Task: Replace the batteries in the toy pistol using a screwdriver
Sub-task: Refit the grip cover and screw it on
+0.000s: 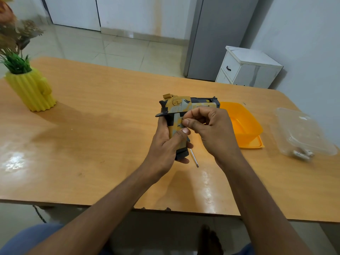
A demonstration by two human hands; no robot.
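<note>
Standing at the table's left end, a yellow cactus-shaped vase; mid-table, the left hand grips the toy pistol, right hand pinching at its grip; screwdriver beneath; orange container, clear tub rightward.

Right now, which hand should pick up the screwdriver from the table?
Right. The left hand grips the toy pistol, while the right hand only pinches at the pistol's side and sits nearer the screwdriver lying just below it.
</note>
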